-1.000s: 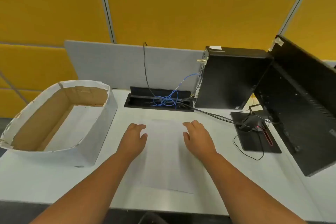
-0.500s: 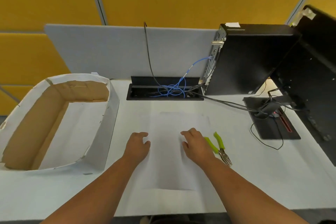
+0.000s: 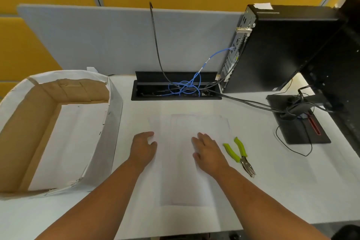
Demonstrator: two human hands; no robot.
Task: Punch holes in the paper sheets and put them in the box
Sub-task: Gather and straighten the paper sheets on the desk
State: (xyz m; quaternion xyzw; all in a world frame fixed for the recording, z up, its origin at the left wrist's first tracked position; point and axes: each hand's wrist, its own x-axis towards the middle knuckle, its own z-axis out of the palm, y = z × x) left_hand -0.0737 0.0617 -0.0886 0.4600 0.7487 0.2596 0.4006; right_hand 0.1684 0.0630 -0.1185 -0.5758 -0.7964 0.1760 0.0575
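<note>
White paper sheets (image 3: 183, 163) lie flat on the white desk in front of me, hard to tell apart from the desktop. My left hand (image 3: 143, 149) rests palm down on their left edge, fingers loosely curled and holding nothing. My right hand (image 3: 209, 152) lies flat on the sheets' right part, fingers spread. A hole punch with green handles (image 3: 240, 155) lies on the desk just right of my right hand, not touched. The box (image 3: 58, 128), cardboard wrapped in white paper, stands open at the left with white sheets on its floor.
A black cable tray (image 3: 175, 88) with blue and black cables is sunk into the desk behind the sheets. A black computer case (image 3: 276, 48) and a monitor stand base (image 3: 298, 122) occupy the right. A grey partition (image 3: 116, 39) closes the back.
The view has tilted down and closer over the desk, bringing the hole punch into sight. Both hands stay on the sheets, shifted slightly nearer to me.
</note>
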